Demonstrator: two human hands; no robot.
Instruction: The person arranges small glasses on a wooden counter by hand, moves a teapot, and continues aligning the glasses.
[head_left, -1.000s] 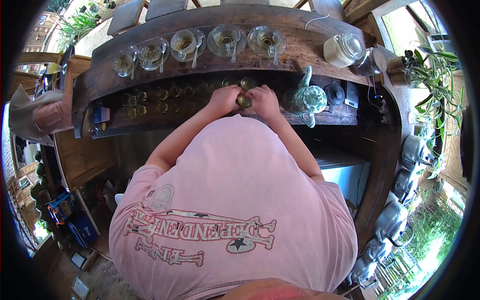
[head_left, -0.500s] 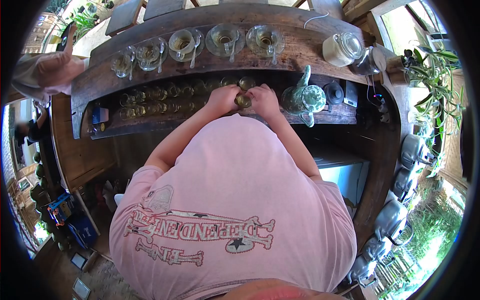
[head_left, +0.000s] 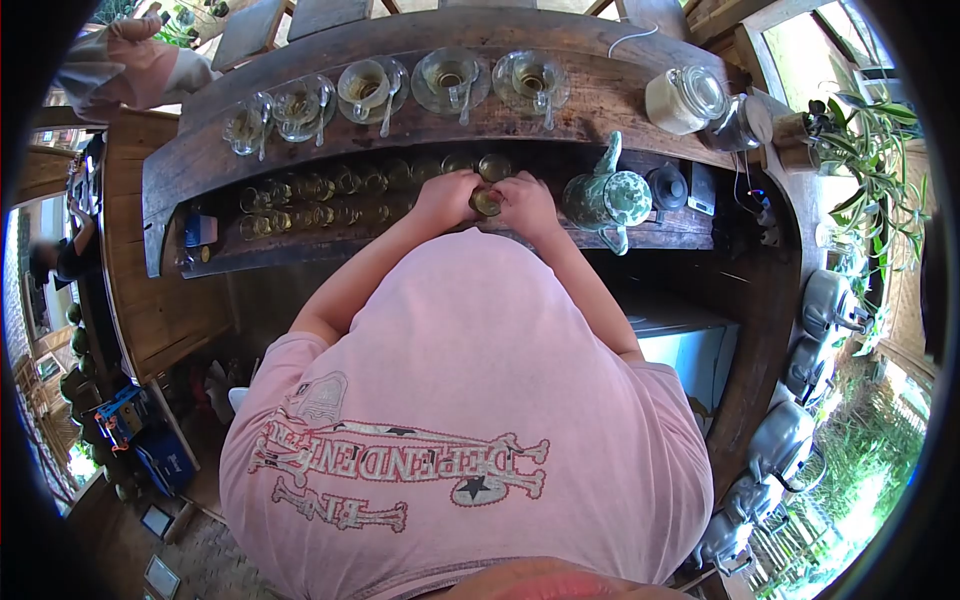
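Note:
On the lower shelf a small clear drinking glass [head_left: 486, 202] is between my two hands. My left hand [head_left: 447, 198] closes its fingers on the glass's left side. From the right, my right hand [head_left: 526, 203] has curled fingers at its rim; the fingertips are partly hidden. Just behind stand two more glasses, one of them this round glass [head_left: 494, 167]. Rows of similar glasses [head_left: 345, 180] extend to the left along the shelf. A green-and-white speckled enamel teapot [head_left: 622, 198] stands to the right of my right hand.
Above, the wooden counter [head_left: 590, 35] bears several glass cups [head_left: 450, 75] on saucers with spoons. Lidded jars [head_left: 685, 98] stand at its right end. A dark round-lidded container [head_left: 666, 187] is beside the teapot. Metal kettles [head_left: 783, 440] line the right side. Another person [head_left: 130, 65] is beyond the counter's left end.
The other person at upper left has moved up and along the counter's far side. My right fingers have shifted slightly over the glass; my left hand stays in place.

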